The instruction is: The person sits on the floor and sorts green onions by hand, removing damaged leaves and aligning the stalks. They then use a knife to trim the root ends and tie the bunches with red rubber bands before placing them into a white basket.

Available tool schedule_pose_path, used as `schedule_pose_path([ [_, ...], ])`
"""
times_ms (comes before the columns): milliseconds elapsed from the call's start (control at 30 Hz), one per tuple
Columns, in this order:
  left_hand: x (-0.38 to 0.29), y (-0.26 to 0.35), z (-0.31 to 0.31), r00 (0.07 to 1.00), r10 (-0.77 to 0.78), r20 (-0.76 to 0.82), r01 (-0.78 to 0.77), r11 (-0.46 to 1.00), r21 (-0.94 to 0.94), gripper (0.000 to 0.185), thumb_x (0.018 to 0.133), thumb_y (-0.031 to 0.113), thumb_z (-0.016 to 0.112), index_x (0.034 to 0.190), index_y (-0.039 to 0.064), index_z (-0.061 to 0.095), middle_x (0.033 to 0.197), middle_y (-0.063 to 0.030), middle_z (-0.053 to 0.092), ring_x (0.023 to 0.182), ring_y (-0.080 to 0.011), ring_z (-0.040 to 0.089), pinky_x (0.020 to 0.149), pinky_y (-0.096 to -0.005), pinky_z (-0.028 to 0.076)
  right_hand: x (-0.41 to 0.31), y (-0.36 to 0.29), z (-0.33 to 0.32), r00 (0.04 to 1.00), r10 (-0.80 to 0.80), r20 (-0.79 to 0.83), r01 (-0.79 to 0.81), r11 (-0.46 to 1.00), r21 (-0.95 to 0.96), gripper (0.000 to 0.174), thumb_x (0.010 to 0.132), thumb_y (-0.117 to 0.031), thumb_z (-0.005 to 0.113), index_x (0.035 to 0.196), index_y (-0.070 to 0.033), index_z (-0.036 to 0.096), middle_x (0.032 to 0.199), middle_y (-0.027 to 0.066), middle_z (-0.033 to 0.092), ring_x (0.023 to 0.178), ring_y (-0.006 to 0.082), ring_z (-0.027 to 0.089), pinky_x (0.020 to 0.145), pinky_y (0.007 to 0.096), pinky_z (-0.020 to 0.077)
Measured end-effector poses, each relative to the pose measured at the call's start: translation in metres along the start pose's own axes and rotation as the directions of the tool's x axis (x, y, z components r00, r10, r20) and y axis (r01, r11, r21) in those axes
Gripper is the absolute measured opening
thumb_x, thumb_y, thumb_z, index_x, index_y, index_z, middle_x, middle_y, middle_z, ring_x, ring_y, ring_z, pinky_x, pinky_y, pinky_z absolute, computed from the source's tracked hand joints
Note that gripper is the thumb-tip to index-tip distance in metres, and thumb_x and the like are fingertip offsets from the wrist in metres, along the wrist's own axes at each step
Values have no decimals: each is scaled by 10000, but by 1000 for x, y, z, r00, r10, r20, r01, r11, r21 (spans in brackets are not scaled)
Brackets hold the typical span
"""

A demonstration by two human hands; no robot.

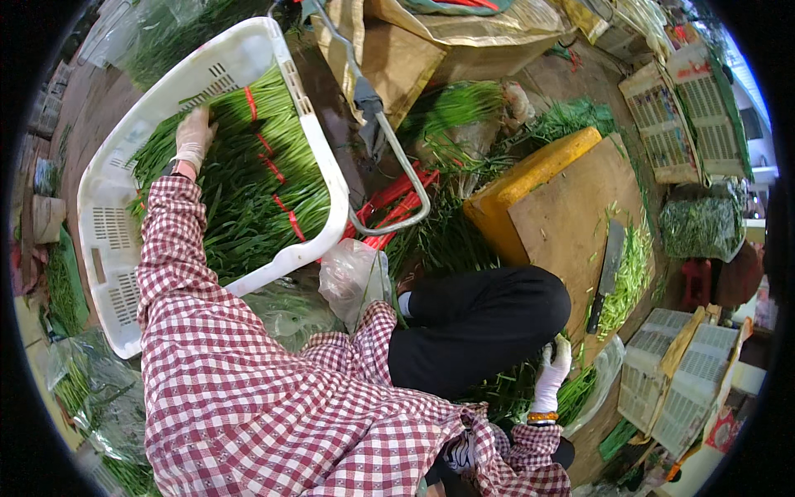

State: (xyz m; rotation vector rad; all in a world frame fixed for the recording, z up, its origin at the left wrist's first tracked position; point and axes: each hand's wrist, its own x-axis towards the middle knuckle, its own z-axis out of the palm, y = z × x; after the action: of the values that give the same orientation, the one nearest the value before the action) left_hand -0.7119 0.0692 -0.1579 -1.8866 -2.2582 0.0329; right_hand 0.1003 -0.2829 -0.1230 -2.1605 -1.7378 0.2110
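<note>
My left hand (194,138), in a pale glove, reaches into a white plastic basket (338,180). It touches the far-left part of the leafy green bundles (242,180) lying there; its fingers are blurred, so I cannot tell whether they grip. Red ties (271,168) run around the bundles. My right hand (553,366), in a white glove, is low beside my bent knee at the near edge of a wooden board (571,205). Its fingers are apart, with nothing seen between them. Loose greens (577,391) lie beside it. A cleaver (607,270) rests on the board beside chopped pale stems (630,279).
A bent metal handle (404,146) and red plastic strips (397,208) lie between basket and board. A yellow block (528,186) stands against the board. A tan woven bag (397,68) is at the top. Plastic crates (677,373) stand at the right.
</note>
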Motion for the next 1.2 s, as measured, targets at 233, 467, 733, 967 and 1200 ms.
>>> schedule_pose_path([
  [233, 49, -37, 33, 926, -62, 372, 87, 995, -49, 413, 913, 133, 495, 1312, 74, 586, 1273, -284, 632, 1227, -447, 582, 1015, -494, 478, -3, -27, 2, 984, -138, 109, 154, 974, -165, 355, 844, -3, 677, 1192, -65, 654, 1136, 155, 676, 1043, 366, 637, 915, 454, 505],
  [467, -69, 95, -212, 875, 17, -484, -352, 708, -612, 342, 1023, 98, 462, 1332, 42, 596, 1204, -119, 686, 1057, -237, 659, 939, -364, 523, 20, -26, -40, 912, -96, -398, 50, 991, -122, 457, 830, 28, 698, 1281, -16, 643, 1250, 163, 659, 1128, 342, 625, 1016, 418, 468],
  [733, -226, 383, -139, 844, 405, -351, -493, 328, -806, 300, 819, 69, 747, 1113, 93, 694, 931, -95, 712, 815, -277, 681, 742, -351, 543, -64, -3, 57, 989, -147, -28, 137, 964, -227, 628, 862, -149, 650, 1465, -94, 483, 1561, 131, 422, 1445, 353, 376, 1209, 541, 247],
  [967, -126, 513, 52, 873, 424, 240, -335, 880, -337, 457, 808, 447, 780, 1096, 106, 680, 1086, -111, 666, 1025, -296, 667, 807, -449, 537, -73, 17, 89, 961, 144, 235, -85, 966, -245, 610, 867, -190, 643, 1453, -106, 497, 1485, 86, 501, 1368, 309, 453, 1176, 510, 300],
  [1200, -97, 519, 127, 910, 337, 241, -183, 849, -496, 284, 849, 370, 738, 951, 106, 708, 919, -123, 723, 861, -302, 710, 729, -472, 530, -73, 31, 95, 991, 6, 131, 19, 982, -188, 674, 824, -93, 642, 1476, -128, 472, 1491, 84, 495, 1356, 330, 458, 1166, 521, 320],
])
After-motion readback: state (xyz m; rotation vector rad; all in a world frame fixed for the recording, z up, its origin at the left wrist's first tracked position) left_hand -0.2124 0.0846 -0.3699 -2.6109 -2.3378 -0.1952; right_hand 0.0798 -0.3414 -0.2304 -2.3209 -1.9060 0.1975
